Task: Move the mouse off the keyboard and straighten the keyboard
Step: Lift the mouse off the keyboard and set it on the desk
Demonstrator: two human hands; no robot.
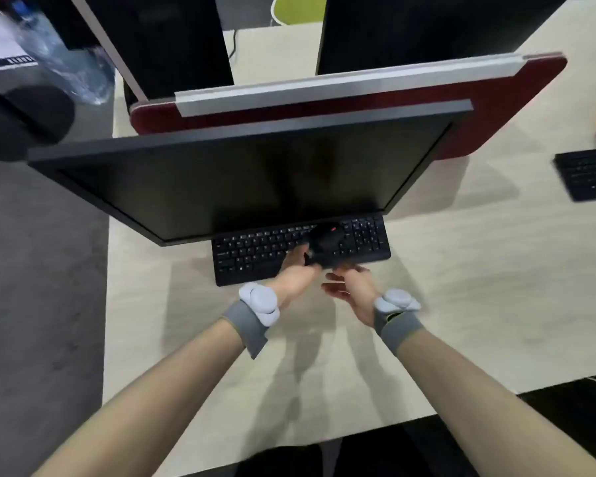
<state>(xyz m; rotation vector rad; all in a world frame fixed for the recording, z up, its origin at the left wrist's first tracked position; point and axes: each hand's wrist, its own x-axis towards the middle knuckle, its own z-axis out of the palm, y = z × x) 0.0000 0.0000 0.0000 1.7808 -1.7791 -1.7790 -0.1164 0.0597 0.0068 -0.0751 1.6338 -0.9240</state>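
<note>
A black keyboard [255,253] lies slightly askew on the pale desk, its far edge tucked under the monitor. A black mouse [326,241] with a red wheel rests on the keyboard's right half. My left hand [298,273] reaches over the keyboard's front edge, its fingers touching the mouse's near left side. My right hand [350,287] hovers just in front of the keyboard below the mouse, fingers spread and holding nothing. Both wrists wear grey bands with pale trackers.
A dark monitor [248,180] leans over the keyboard's back. Behind it stands a red divider [496,108]. A second keyboard [589,173] lies at the far right. A plastic bottle [59,60] stands at the far left. The desk [461,304] ends left at about the monitor's edge.
</note>
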